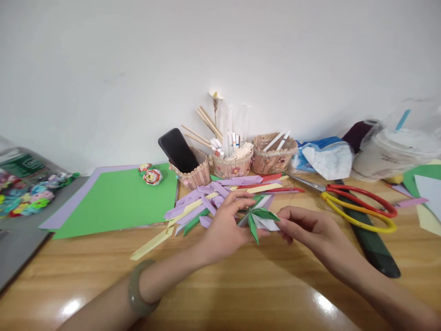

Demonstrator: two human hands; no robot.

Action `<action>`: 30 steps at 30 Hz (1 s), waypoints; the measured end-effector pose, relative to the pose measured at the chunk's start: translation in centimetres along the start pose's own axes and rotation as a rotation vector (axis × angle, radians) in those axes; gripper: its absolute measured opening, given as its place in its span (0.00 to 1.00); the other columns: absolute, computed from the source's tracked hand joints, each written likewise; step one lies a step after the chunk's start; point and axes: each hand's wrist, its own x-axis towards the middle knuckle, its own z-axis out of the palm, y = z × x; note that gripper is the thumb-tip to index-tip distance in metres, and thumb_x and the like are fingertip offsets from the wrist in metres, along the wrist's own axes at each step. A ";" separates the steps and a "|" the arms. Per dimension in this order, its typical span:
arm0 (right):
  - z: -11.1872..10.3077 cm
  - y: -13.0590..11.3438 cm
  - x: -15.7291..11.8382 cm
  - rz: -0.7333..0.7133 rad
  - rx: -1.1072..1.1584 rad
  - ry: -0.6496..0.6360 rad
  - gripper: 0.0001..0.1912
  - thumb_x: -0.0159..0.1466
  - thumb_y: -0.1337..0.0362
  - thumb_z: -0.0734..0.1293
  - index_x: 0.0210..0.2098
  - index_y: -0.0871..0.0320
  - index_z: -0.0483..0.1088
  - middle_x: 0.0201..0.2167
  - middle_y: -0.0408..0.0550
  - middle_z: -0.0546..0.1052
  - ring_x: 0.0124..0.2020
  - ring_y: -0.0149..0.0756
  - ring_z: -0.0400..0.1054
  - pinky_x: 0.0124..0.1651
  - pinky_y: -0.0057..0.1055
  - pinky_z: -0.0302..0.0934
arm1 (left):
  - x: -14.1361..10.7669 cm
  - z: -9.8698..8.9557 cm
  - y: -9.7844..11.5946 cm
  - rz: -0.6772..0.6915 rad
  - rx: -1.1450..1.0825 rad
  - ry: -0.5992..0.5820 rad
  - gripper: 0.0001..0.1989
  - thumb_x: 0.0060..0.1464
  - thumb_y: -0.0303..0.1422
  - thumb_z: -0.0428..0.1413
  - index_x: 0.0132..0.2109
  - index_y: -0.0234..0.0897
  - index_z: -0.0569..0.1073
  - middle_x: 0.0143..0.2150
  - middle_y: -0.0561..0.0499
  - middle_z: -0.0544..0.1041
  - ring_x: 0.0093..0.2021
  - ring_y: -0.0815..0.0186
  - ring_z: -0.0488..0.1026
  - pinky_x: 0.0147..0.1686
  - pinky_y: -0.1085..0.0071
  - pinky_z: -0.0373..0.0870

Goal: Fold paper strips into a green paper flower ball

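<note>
Between my two hands is a folded paper flower with green and white pointed petals. My left hand grips it from the left, its fingers behind the petals and the thumb low beneath. On the right, my right hand pinches a white petal edge between thumb and fingers. Just behind the flower lies a loose pile of folded paper strips in purple, yellow, green and red. Part of the flower is hidden by my left fingers.
Red-and-yellow scissors lie right, over a dark green flat bar. Decorated baskets line the wall; one holds a phone. Green paper sheets lie left, beside a grey laptop-like slab. A lidded cup stands far right.
</note>
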 end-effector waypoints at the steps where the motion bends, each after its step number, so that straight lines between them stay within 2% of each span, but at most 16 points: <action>1: 0.0 0.1 0.0 0.008 0.022 0.004 0.22 0.58 0.47 0.61 0.18 0.58 0.62 0.16 0.40 0.62 0.20 0.28 0.56 0.22 0.25 0.53 | 0.0 0.1 -0.1 -0.014 -0.040 0.003 0.20 0.35 0.32 0.66 0.39 0.37 0.71 0.50 0.46 0.64 0.51 0.59 0.63 0.51 0.61 0.61; 9: 0.1 0.7 -0.1 0.033 0.037 0.009 0.22 0.58 0.47 0.61 0.18 0.57 0.60 0.15 0.38 0.60 0.18 0.27 0.54 0.21 0.25 0.51 | 0.2 0.6 0.4 -0.103 -0.297 0.068 0.23 0.26 0.30 0.68 0.35 0.34 0.71 0.47 0.47 0.64 0.46 0.62 0.66 0.50 0.62 0.61; 14: 0.1 0.8 -0.1 0.043 0.027 -0.017 0.22 0.58 0.46 0.60 0.19 0.57 0.60 0.15 0.38 0.59 0.17 0.26 0.52 0.19 0.24 0.47 | 0.2 0.7 0.5 -0.100 -0.327 0.116 0.25 0.24 0.30 0.69 0.35 0.35 0.71 0.46 0.47 0.65 0.46 0.62 0.66 0.49 0.62 0.62; 21: 0.4 1.3 -0.4 0.047 0.016 -0.052 0.20 0.61 0.49 0.58 0.20 0.56 0.58 0.15 0.37 0.58 0.17 0.26 0.52 0.19 0.24 0.48 | -0.2 0.8 0.3 -0.079 -0.364 0.150 0.25 0.24 0.29 0.69 0.35 0.36 0.70 0.46 0.47 0.65 0.47 0.61 0.67 0.48 0.63 0.63; 25: 0.6 0.9 -0.6 -0.012 -0.090 0.030 0.19 0.62 0.52 0.58 0.21 0.57 0.59 0.16 0.38 0.58 0.18 0.27 0.52 0.19 0.24 0.48 | -0.3 0.8 0.3 -0.085 -0.364 0.129 0.24 0.26 0.30 0.68 0.36 0.37 0.71 0.48 0.48 0.67 0.50 0.60 0.66 0.51 0.64 0.61; 28: 0.3 0.6 -0.6 -0.042 -0.153 0.123 0.19 0.60 0.54 0.61 0.18 0.57 0.58 0.16 0.38 0.58 0.18 0.27 0.51 0.19 0.25 0.47 | -0.4 0.7 0.4 -0.196 -0.433 0.092 0.22 0.31 0.35 0.67 0.38 0.39 0.73 0.48 0.49 0.70 0.49 0.62 0.66 0.49 0.66 0.62; 30: 0.1 0.6 -0.5 -0.058 -0.137 0.220 0.18 0.59 0.54 0.61 0.18 0.57 0.59 0.15 0.38 0.59 0.18 0.27 0.52 0.20 0.25 0.48 | -0.5 0.6 0.5 -0.297 -0.526 0.085 0.23 0.32 0.40 0.66 0.39 0.39 0.73 0.44 0.50 0.72 0.45 0.63 0.68 0.46 0.66 0.63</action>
